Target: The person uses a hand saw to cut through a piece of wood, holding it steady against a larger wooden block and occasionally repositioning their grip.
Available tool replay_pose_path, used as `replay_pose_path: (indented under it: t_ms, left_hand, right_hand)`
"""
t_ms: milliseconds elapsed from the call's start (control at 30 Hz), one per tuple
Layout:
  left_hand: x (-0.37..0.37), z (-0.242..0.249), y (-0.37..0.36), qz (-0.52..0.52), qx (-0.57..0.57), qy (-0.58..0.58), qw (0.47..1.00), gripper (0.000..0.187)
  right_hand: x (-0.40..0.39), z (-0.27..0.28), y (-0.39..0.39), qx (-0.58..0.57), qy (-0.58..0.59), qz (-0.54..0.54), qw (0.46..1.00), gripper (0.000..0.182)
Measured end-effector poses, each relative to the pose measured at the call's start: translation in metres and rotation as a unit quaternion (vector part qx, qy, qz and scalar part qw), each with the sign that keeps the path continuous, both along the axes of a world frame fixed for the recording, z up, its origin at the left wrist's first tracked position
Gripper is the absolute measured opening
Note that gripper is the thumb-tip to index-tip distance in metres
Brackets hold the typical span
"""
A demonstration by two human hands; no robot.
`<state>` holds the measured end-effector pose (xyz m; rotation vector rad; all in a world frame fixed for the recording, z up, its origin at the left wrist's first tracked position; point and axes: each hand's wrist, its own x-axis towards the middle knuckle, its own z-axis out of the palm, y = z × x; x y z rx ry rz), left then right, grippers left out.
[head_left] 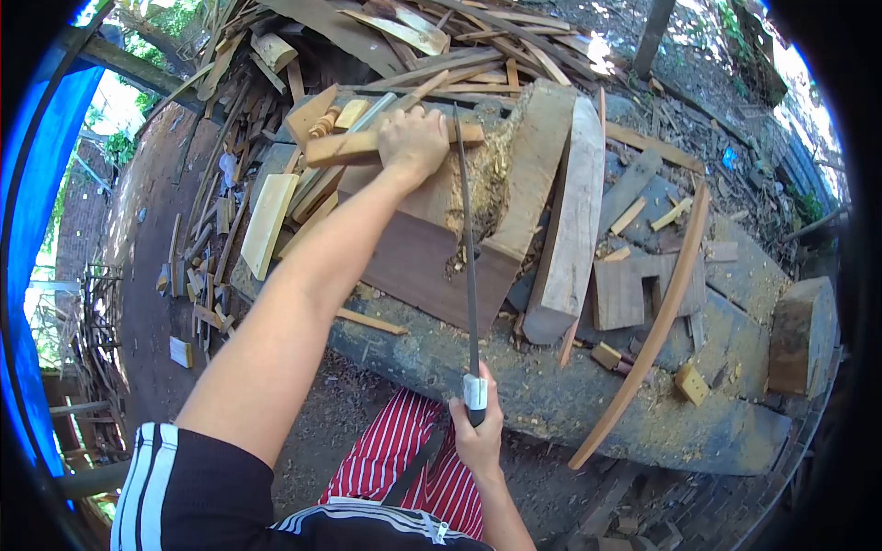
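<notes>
My left hand [413, 145] is wrapped over a short wooden bar [344, 149] and presses it on top of the timber on the bench. The bar lies crosswise, its right end sticking out past my fingers. In my right hand [480, 443], near the bench's front edge, is the handle of a handsaw. The long, narrow saw [469, 248] points away from me, its blade crossing the bar just right of my left knuckles. Whether the teeth have cut into the bar cannot be made out. Sawdust [491, 174] lies beside the blade, over a brown board [432, 266].
A thick squared beam [562, 230] lies right of the saw. Beyond it are a notched block [620, 294] and a long curved strip [657, 331]. A pale wood block [269, 220] rests left of my forearm. Scrap wood [459, 46] is heaped behind the workbench [542, 404].
</notes>
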<state>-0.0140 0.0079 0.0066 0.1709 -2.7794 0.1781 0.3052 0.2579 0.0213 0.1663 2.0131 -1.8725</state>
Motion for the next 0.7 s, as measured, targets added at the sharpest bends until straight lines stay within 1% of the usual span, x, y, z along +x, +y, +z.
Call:
replay_pose_path:
  t_ms: [33,100,167,200,300,333,400,433,500,533,567,600,667,700]
  left_hand:
    - [-0.001,0.000,0.001,-0.012,-0.003,0.006,1.000,0.031]
    - [-0.002,0.001,0.002,-0.026,0.001,0.010,1.000,0.031]
    - [-0.001,-0.003,-0.001,-0.017,-0.011,0.014,1.000,0.030]
    - [0.002,-0.003,-0.002,-0.015,-0.013,0.012,1.000,0.030]
    - [-0.001,0.000,0.001,-0.023,-0.023,0.019,0.999,0.030]
    - [0.000,0.000,0.001,-0.021,-0.019,0.017,0.999,0.030]
    - [-0.001,0.000,0.000,-0.018,-0.020,0.010,1.000,0.029]
    - [-0.003,0.001,0.001,-0.022,-0.023,0.015,0.999,0.029]
    - [0.001,-0.002,-0.001,-0.015,-0.022,0.017,1.000,0.029]
    - [0.000,-0.002,-0.001,-0.022,-0.018,0.015,0.999,0.029]
    - [0.000,-0.002,-0.002,-0.027,-0.014,0.013,0.999,0.029]
    - [0.002,-0.002,-0.003,-0.047,-0.009,0.028,0.998,0.029]
    - [0.001,-0.002,-0.002,-0.037,-0.007,0.019,0.999,0.029]
    - [0.001,-0.001,0.000,-0.024,-0.003,0.014,1.000,0.029]
  right_hand:
    - [-0.002,0.011,0.004,-0.016,-0.034,0.001,0.999,0.060]
    - [0.003,0.017,0.012,-0.031,-0.028,-0.015,0.999,0.061]
    - [0.006,0.022,0.020,-0.017,-0.022,0.014,1.000,0.061]
    - [0.003,0.014,0.020,-0.018,-0.006,0.018,1.000,0.062]
    - [-0.059,0.021,-0.006,-0.053,-0.024,0.014,0.998,0.063]
    - [-0.079,0.013,-0.018,-0.055,-0.021,0.015,0.998,0.063]
    - [-0.103,-0.011,-0.042,-0.026,0.074,0.001,0.997,0.063]
    - [-0.097,-0.010,-0.042,-0.029,0.072,0.003,0.997,0.063]
    - [-0.064,-0.001,-0.028,-0.041,-0.011,0.014,0.999,0.063]
    - [-0.041,-0.006,-0.018,-0.001,0.057,0.017,0.998,0.063]
    - [-0.020,-0.006,-0.005,-0.007,0.020,0.028,0.999,0.062]
    - [-0.018,0.001,0.000,-0.008,0.004,0.029,1.000,0.062]
    - [-0.025,0.007,-0.004,-0.009,-0.010,0.022,1.000,0.062]
    - [-0.044,0.008,-0.011,-0.042,-0.025,0.011,0.999,0.061]
